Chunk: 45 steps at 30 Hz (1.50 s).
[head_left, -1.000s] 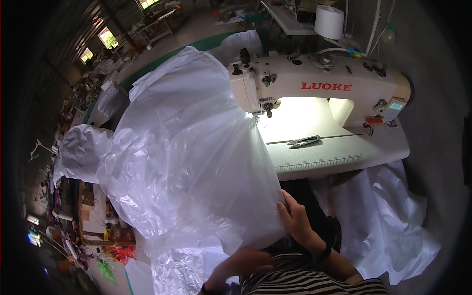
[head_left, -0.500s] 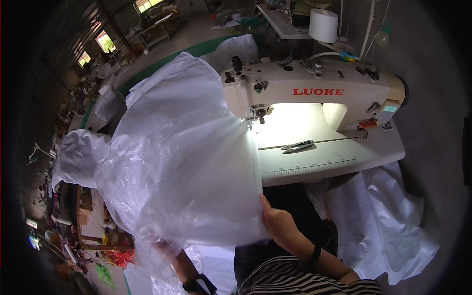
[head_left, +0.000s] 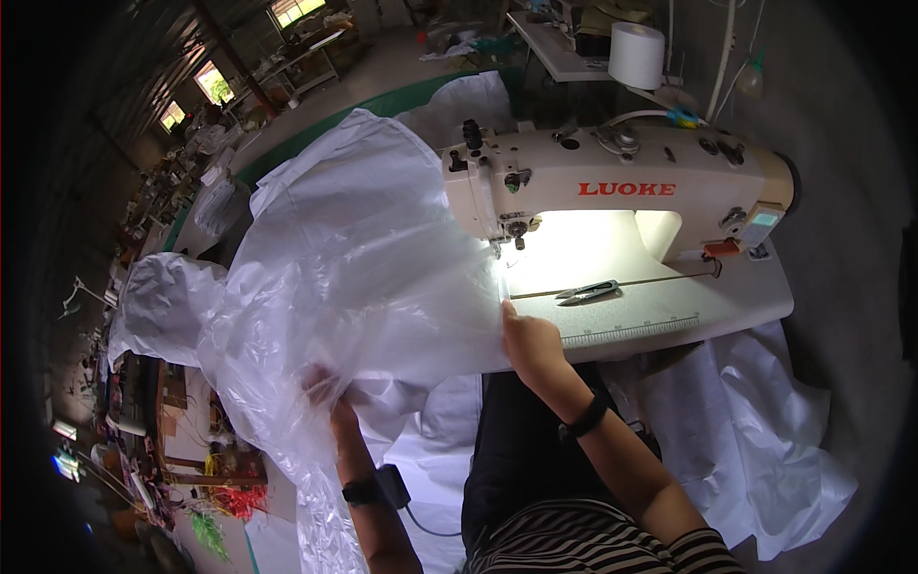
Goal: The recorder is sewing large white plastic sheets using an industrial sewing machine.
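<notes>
A large white plastic sheet [head_left: 382, 277], with a thin, glossy see-through layer, spreads left of the white sewing machine [head_left: 622, 182]. Its right edge runs up under the lit needle area. My right hand [head_left: 534, 346] pinches that edge close to the front of the machine bed, fingertips just below the needle. Farther left, my left hand [head_left: 327, 385] is closed on a loose fold of the sheet, its fingers partly veiled by the clear layer. Small thread snips [head_left: 588, 292] lie on the machine bed, right of my right hand.
More white sheeting [head_left: 746, 430] hangs below the bed at the right. A white thread cone [head_left: 636, 57] stands behind the machine. To the left are a wooden shelf unit [head_left: 210, 476] and red stringy scraps [head_left: 239, 502]. A black strap device with a cable [head_left: 387, 486] sits on my left wrist.
My right hand has moved up along the sheet's edge toward the needle. My left hand has also moved up, and the sheet's lower edge has risen, baring my lap.
</notes>
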{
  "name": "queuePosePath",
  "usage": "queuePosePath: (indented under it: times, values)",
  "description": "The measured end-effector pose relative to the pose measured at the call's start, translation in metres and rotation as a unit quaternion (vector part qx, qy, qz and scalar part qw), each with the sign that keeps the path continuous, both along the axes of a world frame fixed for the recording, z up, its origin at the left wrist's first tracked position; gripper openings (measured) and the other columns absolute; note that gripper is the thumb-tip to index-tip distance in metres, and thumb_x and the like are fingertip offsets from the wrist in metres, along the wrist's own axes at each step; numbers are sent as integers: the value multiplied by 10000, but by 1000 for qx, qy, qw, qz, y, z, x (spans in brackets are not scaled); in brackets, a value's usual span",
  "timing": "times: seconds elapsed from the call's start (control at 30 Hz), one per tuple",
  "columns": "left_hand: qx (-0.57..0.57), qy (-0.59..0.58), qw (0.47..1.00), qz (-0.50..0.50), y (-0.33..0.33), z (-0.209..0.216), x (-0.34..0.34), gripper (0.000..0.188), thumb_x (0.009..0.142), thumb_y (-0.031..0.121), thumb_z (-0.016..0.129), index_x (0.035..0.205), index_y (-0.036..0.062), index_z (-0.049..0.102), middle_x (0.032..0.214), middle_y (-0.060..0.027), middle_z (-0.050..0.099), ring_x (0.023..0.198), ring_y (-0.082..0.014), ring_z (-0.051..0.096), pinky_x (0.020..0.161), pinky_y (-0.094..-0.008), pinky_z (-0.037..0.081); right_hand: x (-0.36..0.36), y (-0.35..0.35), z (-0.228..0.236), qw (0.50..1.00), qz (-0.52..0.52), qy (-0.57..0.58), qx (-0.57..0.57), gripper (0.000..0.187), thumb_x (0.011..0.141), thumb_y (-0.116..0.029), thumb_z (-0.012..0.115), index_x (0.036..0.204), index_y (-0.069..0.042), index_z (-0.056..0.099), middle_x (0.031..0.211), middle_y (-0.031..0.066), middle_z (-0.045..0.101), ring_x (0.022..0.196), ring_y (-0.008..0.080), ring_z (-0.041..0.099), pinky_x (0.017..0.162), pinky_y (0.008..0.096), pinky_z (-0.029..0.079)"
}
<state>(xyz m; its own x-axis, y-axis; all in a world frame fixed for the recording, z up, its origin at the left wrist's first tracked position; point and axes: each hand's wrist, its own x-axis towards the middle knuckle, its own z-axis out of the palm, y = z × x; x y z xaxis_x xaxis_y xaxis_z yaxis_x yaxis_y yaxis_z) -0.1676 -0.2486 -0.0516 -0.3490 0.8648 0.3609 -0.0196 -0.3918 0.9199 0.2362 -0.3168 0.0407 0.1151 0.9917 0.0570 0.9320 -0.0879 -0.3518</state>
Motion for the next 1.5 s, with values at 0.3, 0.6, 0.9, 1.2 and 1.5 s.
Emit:
queuePosePath:
  times: [0.3, 0.6, 0.9, 1.2, 1.5]
  values:
    - [-150, 128, 980, -31, -75, 78, 65, 326, 981, 228, 649, 1231, 24, 608, 1117, -67, 657, 930, -158, 592, 814, -308, 475, 18, 6, 9, 997, -15, 79, 4, 464, 889, -150, 560, 1342, -50, 575, 792, 159, 710, 766, 336, 699, 707, 471, 534]
    - [102, 440, 872, -187, -115, 140, 211, 310, 823, -26, 707, 1116, 74, 696, 1061, -120, 728, 933, -308, 719, 776, -392, 583, 19, -4, 6, 995, 19, 52, 77, 356, 894, -145, 591, 1226, -17, 612, 830, 134, 721, 785, 313, 717, 689, 450, 552]
    - [197, 625, 721, -227, -11, 98, 250, 362, 884, 141, 637, 1245, 155, 663, 1343, -24, 651, 1306, -223, 571, 1118, -487, 402, 14, -9, -2, 996, 4, 36, 81, 279, 892, -98, 579, 1157, -43, 643, 867, 132, 718, 787, 315, 713, 664, 425, 554]
    - [161, 580, 751, -272, 29, 100, 251, 307, 943, 126, 527, 1203, 160, 688, 1340, -17, 656, 1338, -227, 544, 1149, -485, 361, 17, 25, 8, 1000, 5, -16, 26, 365, 937, -211, 586, 1266, -57, 628, 780, 141, 715, 714, 316, 713, 642, 440, 550]
    - [206, 594, 737, -246, 37, 94, 257, 285, 900, 147, 551, 1131, 156, 717, 1275, -1, 691, 1311, -225, 564, 1136, -483, 384, 30, 28, 19, 999, 10, 18, 34, 378, 951, -273, 608, 1276, -83, 633, 798, 154, 720, 773, 338, 715, 703, 448, 553]
